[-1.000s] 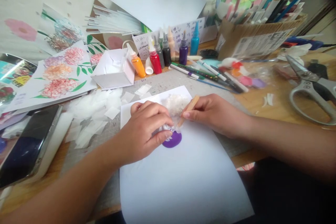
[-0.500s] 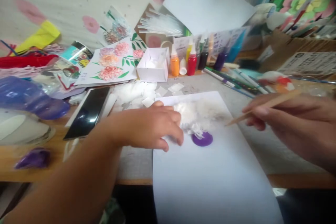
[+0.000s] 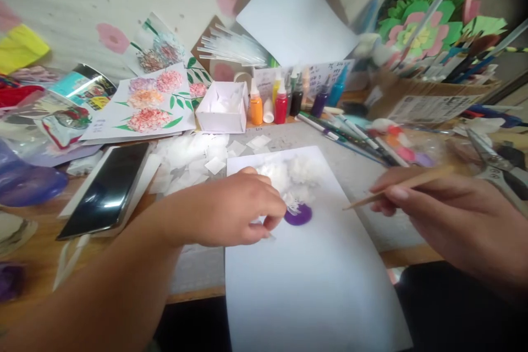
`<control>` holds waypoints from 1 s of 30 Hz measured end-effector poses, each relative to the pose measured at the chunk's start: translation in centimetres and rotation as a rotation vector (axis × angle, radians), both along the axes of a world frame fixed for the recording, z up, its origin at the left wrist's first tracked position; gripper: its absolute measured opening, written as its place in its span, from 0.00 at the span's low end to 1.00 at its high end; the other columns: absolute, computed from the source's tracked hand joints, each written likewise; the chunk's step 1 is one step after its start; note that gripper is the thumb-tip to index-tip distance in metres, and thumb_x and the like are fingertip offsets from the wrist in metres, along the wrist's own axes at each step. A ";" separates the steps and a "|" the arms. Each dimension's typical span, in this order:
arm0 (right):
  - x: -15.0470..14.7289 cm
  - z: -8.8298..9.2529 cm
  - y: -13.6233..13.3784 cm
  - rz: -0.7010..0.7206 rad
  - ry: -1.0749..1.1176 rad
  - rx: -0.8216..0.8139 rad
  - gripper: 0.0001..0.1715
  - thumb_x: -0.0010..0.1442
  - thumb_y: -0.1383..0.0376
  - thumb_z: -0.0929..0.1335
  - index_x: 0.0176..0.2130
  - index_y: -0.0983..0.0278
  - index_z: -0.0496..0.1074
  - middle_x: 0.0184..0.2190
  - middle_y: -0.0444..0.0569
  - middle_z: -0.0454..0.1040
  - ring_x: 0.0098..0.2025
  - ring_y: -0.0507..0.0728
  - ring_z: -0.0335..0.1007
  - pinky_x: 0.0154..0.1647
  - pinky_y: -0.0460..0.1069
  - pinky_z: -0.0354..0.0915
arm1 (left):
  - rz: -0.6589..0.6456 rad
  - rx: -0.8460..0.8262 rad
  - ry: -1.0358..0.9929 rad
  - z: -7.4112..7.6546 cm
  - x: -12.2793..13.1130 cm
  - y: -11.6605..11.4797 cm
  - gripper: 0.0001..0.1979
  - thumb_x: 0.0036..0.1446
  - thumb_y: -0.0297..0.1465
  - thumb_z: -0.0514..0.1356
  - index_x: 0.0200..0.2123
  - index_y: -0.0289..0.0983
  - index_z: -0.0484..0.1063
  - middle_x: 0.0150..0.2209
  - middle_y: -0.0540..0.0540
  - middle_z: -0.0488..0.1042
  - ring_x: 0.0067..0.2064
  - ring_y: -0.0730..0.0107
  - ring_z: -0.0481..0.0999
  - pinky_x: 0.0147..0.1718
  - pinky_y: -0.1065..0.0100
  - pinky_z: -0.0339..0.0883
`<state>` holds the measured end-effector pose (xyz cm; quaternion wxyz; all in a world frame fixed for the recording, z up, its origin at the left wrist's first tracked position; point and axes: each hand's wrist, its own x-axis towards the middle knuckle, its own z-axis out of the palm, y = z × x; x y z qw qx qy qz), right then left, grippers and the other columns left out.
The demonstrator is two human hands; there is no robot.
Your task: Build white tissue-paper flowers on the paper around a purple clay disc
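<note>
My left hand (image 3: 243, 212) is over the left part of a white paper sheet (image 3: 305, 286), its thumb and fingers pinched together. A faint pale bit shows at those fingertips, too small to name. Just right of them lies a purple disc (image 3: 299, 215) with white frilly paper strips (image 3: 292, 202) on its upper edge. Behind it, fluffy white paper clusters (image 3: 303, 170) rest on the sheet, partly hidden by my left hand. My right hand (image 3: 437, 209) grips a thin pointed wooden stick (image 3: 396, 186) like a pen, its tip above the sheet's right side, apart from the disc.
White paper squares (image 3: 215, 165) are scattered behind my left hand, beside a phone (image 3: 109, 190). At the back stand a small white box (image 3: 223, 110) and several paint bottles (image 3: 281, 105). Pens (image 3: 322, 126) and scissors (image 3: 490, 159) lie to the right.
My left fingers, spread before, are now pinched together, with a pale bit at the tips. The view has swung right, bringing the scissors into sight. My right hand keeps its hold on the stick.
</note>
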<state>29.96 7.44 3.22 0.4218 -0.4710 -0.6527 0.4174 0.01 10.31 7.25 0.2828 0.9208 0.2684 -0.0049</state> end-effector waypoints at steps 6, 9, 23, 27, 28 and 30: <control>-3.1 0.2 2.4 0.044 0.085 0.050 0.08 0.56 0.61 0.73 0.26 0.59 0.76 0.30 0.45 0.76 0.31 0.52 0.72 0.31 0.48 0.70 | 0.260 -0.156 -0.249 -0.5 0.5 0.8 0.02 0.55 0.25 0.59 0.31 0.38 0.68 0.31 0.54 0.72 0.32 0.77 0.70 0.32 0.74 0.63; -4.0 -0.2 3.3 0.061 0.071 0.041 0.09 0.56 0.60 0.72 0.27 0.61 0.75 0.32 0.46 0.77 0.29 0.51 0.72 0.29 0.47 0.71 | 0.415 -0.096 -0.318 -1.5 0.4 1.2 0.05 0.55 0.29 0.60 0.37 0.39 0.70 0.34 0.52 0.72 0.35 0.73 0.70 0.35 0.72 0.65; -5.2 -1.5 4.1 0.090 -0.095 -0.032 0.05 0.54 0.65 0.70 0.30 0.62 0.78 0.29 0.45 0.79 0.29 0.50 0.74 0.31 0.42 0.70 | 0.661 -0.088 -0.310 -2.7 1.6 1.2 0.03 0.57 0.30 0.59 0.30 0.41 0.70 0.28 0.57 0.72 0.30 0.76 0.71 0.29 0.74 0.63; -4.7 -1.0 3.9 0.218 -0.100 0.008 0.03 0.56 0.67 0.71 0.30 0.63 0.78 0.28 0.43 0.78 0.29 0.48 0.73 0.29 0.39 0.67 | 0.657 0.143 -0.417 -3.7 2.6 1.3 0.03 0.57 0.27 0.59 0.30 0.40 0.71 0.32 0.54 0.74 0.36 0.73 0.72 0.36 0.70 0.64; -4.5 -1.0 3.8 0.251 -0.104 0.023 0.04 0.56 0.68 0.70 0.31 0.63 0.78 0.28 0.43 0.77 0.30 0.47 0.73 0.30 0.39 0.67 | 0.634 0.196 -0.451 -3.9 2.9 1.2 0.04 0.57 0.26 0.59 0.30 0.39 0.71 0.34 0.53 0.74 0.38 0.72 0.72 0.40 0.68 0.64; -4.2 -1.0 3.6 0.311 -0.107 0.055 0.04 0.58 0.69 0.70 0.34 0.63 0.78 0.30 0.44 0.77 0.33 0.47 0.73 0.33 0.38 0.67 | 0.608 0.261 -0.484 -4.3 3.4 1.2 0.05 0.56 0.25 0.59 0.29 0.40 0.73 0.36 0.51 0.73 0.41 0.69 0.71 0.43 0.65 0.62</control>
